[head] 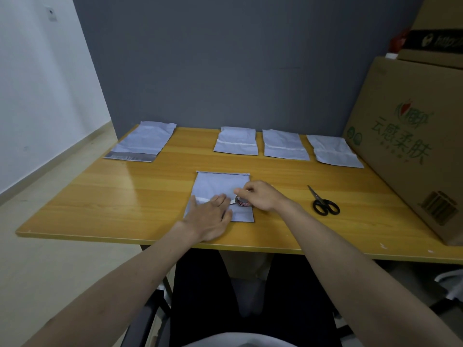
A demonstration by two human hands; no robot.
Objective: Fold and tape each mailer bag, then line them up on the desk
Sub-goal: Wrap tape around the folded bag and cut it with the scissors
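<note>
Far left of the folded mailer [220, 194], an unfolded mailer [144, 142] lay flat and crinkled on the wooden surface [112, 196]. The left hand [209, 217] pressed the folded mailer with straight fingers, pinning a white tape strip [203, 199]. The right hand [260, 195] gripped the small round tape roll [242, 202] at the folded mailer's right edge. Drawing the tape taut and level should seal it well. Behind lay three taped mailers [285, 145]; right, black-handled scissors [324, 202].

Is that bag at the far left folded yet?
Not folded. The left bag lies spread full length, longer than the three folded bags, with no tape across it.
</note>
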